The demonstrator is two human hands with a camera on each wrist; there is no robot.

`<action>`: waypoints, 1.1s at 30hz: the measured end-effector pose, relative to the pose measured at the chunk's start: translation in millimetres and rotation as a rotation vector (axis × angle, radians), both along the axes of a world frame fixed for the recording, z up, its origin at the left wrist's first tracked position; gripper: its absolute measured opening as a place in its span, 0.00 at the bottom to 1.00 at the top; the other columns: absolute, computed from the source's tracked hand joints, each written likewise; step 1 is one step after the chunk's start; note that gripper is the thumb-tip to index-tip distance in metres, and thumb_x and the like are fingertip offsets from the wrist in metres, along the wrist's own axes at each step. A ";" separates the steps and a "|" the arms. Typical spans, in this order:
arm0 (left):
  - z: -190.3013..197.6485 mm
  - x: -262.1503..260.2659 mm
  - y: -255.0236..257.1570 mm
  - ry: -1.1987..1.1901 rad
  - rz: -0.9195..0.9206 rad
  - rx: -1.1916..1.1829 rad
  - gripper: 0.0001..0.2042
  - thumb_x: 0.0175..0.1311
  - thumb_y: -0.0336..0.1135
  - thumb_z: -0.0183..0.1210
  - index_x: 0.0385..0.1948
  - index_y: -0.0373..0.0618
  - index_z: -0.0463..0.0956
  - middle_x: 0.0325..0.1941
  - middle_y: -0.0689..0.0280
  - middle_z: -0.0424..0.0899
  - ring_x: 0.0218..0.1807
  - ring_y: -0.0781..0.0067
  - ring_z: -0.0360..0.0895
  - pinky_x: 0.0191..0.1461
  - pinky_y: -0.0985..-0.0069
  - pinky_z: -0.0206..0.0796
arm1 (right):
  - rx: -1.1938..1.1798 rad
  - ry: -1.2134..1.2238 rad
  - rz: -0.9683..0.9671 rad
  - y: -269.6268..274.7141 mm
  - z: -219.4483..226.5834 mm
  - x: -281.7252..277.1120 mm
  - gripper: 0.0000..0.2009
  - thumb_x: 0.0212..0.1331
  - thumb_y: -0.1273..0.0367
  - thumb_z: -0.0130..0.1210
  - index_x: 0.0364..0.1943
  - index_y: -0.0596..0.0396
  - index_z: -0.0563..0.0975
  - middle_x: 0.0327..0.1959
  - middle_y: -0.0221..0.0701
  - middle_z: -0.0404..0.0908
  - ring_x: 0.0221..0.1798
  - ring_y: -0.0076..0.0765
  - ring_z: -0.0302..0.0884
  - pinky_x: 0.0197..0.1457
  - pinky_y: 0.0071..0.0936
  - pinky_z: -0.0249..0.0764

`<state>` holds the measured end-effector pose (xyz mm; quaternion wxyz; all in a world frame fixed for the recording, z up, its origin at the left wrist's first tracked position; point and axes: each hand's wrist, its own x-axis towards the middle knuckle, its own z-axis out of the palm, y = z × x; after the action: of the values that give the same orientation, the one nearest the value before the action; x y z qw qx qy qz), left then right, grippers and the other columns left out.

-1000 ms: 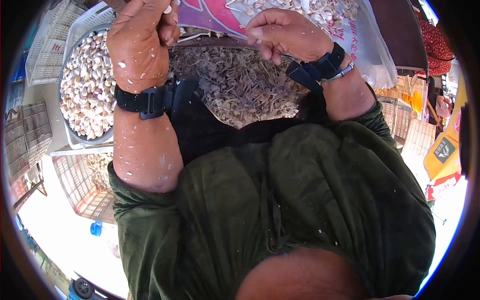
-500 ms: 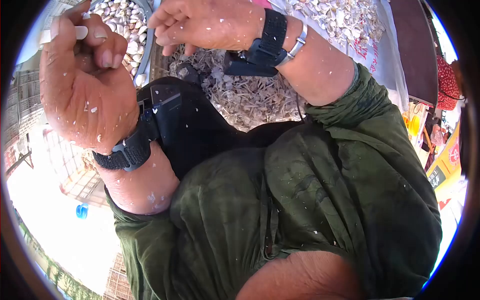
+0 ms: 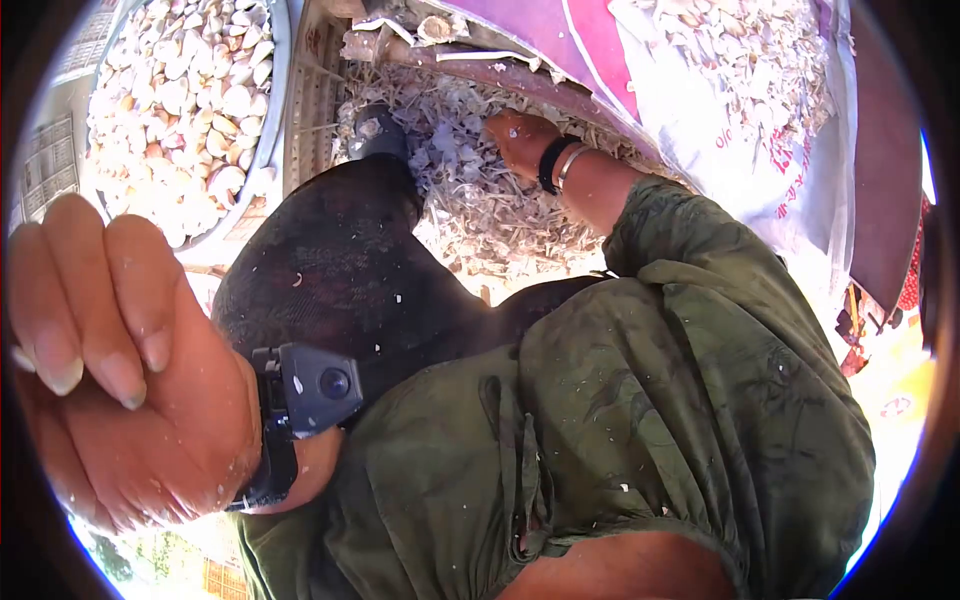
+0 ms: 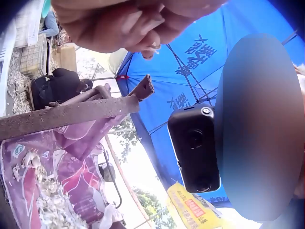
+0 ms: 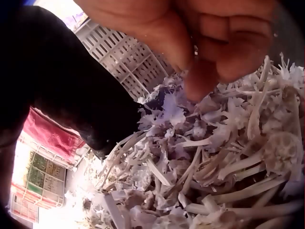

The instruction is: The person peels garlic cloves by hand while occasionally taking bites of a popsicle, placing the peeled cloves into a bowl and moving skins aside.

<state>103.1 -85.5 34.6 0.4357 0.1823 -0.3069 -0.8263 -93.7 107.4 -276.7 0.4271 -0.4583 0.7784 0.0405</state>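
Observation:
In the head view the left hand (image 3: 130, 370) is raised at the far left, palm facing the camera and fingers loosely bent, with no object visible in it. The left wrist view shows its fingers (image 4: 128, 28) along the top, bits of skin stuck near the tips. Low over a heap of dry peels and stalks (image 3: 490, 215) hangs the right hand (image 3: 522, 140). Seen from the right wrist, that hand (image 5: 214, 43) has relaxed, bent fingers just above pale peels (image 5: 181, 143); nothing shows in its grasp, though the peels lie close behind its fingertips.
A round tub of garlic cloves (image 3: 180, 120) stands at the upper left. Peelings lie on a white sheet (image 3: 680, 150) at the upper right, beside a purple sheet (image 3: 545, 30). A metal bar (image 4: 71, 114) crosses the left wrist view.
The left hand has come closer to the head camera and its fingers have loosened; the white piece it pinched is not visible. The right hand has gone down and away to the peel heap.

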 end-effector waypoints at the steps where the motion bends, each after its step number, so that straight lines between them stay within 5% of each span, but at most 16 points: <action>1: 2.8 -2.7 -2.0 -0.074 0.054 0.001 0.08 0.39 0.24 0.49 0.20 0.45 0.57 0.22 0.65 0.59 0.19 0.78 0.50 0.27 0.76 0.45 | -0.103 0.066 0.012 2.6 -7.4 2.0 0.18 0.56 0.74 0.46 0.52 0.57 0.72 0.50 0.45 0.75 0.51 0.53 0.76 0.54 0.41 0.74; 4: -1.3 -8.8 -3.8 -0.068 -0.009 -0.053 0.08 0.41 0.25 0.49 0.20 0.44 0.58 0.20 0.67 0.59 0.19 0.78 0.50 0.26 0.76 0.44 | -0.015 0.140 0.239 -12.4 -3.5 4.7 0.16 0.56 0.74 0.47 0.50 0.56 0.73 0.54 0.45 0.72 0.53 0.51 0.76 0.54 0.42 0.74; 10: -2.8 -18.3 0.8 -0.101 0.006 0.000 0.09 0.44 0.26 0.49 0.20 0.46 0.56 0.20 0.67 0.60 0.18 0.79 0.50 0.24 0.78 0.44 | -0.001 0.082 0.256 -13.9 -19.6 6.3 0.14 0.54 0.75 0.49 0.46 0.56 0.76 0.46 0.49 0.79 0.49 0.52 0.78 0.51 0.44 0.75; 11: -3.3 -18.9 1.6 -0.089 -0.025 0.016 0.09 0.44 0.27 0.49 0.20 0.47 0.56 0.20 0.67 0.60 0.18 0.79 0.50 0.24 0.77 0.44 | -0.038 0.093 0.195 -9.6 -21.8 5.7 0.13 0.54 0.74 0.49 0.43 0.56 0.78 0.40 0.48 0.81 0.46 0.53 0.79 0.49 0.44 0.75; 15: -2.0 -19.7 4.0 -0.060 -0.058 0.023 0.08 0.43 0.27 0.48 0.20 0.46 0.56 0.21 0.66 0.60 0.17 0.79 0.49 0.24 0.77 0.43 | -0.068 0.055 -0.019 4.7 -36.0 -2.2 0.11 0.54 0.73 0.49 0.39 0.55 0.78 0.40 0.47 0.82 0.45 0.53 0.80 0.48 0.43 0.75; 17: -2.2 -21.2 5.7 -0.048 -0.062 0.035 0.09 0.38 0.27 0.47 0.20 0.45 0.56 0.21 0.66 0.59 0.17 0.78 0.49 0.24 0.77 0.43 | -0.270 -0.055 -0.210 22.8 -57.0 -7.9 0.09 0.56 0.70 0.51 0.39 0.55 0.79 0.39 0.45 0.82 0.43 0.52 0.80 0.46 0.41 0.75; 21: -1.8 -15.9 3.1 -0.062 -0.124 -0.008 0.10 0.34 0.26 0.47 0.20 0.44 0.56 0.21 0.65 0.59 0.18 0.78 0.49 0.23 0.77 0.44 | -0.105 -0.170 -0.433 23.3 -12.4 -11.7 0.11 0.55 0.67 0.54 0.41 0.49 0.82 0.42 0.42 0.82 0.47 0.48 0.79 0.53 0.42 0.73; 23: -2.2 -13.5 2.9 -0.056 -0.169 -0.028 0.10 0.33 0.27 0.48 0.20 0.44 0.57 0.21 0.65 0.59 0.18 0.78 0.50 0.23 0.77 0.44 | 0.045 -0.056 0.085 16.3 19.2 -11.8 0.12 0.56 0.63 0.56 0.40 0.52 0.82 0.39 0.42 0.83 0.47 0.45 0.80 0.52 0.41 0.74; 26: -2.8 -10.9 1.0 -0.050 -0.163 -0.031 0.10 0.32 0.26 0.47 0.21 0.43 0.57 0.22 0.65 0.59 0.19 0.78 0.51 0.23 0.78 0.45 | 0.206 0.040 0.317 -5.8 57.6 1.3 0.13 0.57 0.62 0.55 0.39 0.54 0.82 0.41 0.41 0.82 0.47 0.45 0.80 0.51 0.40 0.75; 28: -1.7 -14.3 5.3 -0.053 -0.136 -0.026 0.09 0.33 0.26 0.47 0.21 0.43 0.57 0.21 0.65 0.59 0.19 0.78 0.51 0.23 0.78 0.44 | 0.235 -0.008 0.377 -19.9 37.3 9.7 0.12 0.59 0.65 0.52 0.41 0.53 0.81 0.44 0.40 0.81 0.46 0.46 0.80 0.49 0.41 0.76; 30: -1.4 -17.4 2.7 -0.054 -0.104 -0.033 0.09 0.34 0.25 0.46 0.21 0.44 0.58 0.21 0.66 0.59 0.19 0.78 0.51 0.23 0.78 0.44 | -0.278 0.126 0.361 -29.6 8.3 22.0 0.12 0.59 0.69 0.50 0.45 0.49 0.80 0.48 0.38 0.81 0.49 0.46 0.79 0.50 0.43 0.75; 33: 1.6 -18.7 -1.1 -0.154 -0.097 0.000 0.07 0.38 0.25 0.46 0.19 0.45 0.57 0.20 0.67 0.59 0.18 0.79 0.50 0.22 0.79 0.43 | -0.256 0.065 0.262 -53.4 -7.9 36.9 0.13 0.58 0.72 0.50 0.47 0.51 0.79 0.50 0.40 0.81 0.53 0.45 0.78 0.53 0.45 0.74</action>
<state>84.4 -86.6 36.2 0.3701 0.2304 -0.3481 -0.8299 -56.8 54.0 -284.6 0.3311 -0.6047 0.7243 0.0110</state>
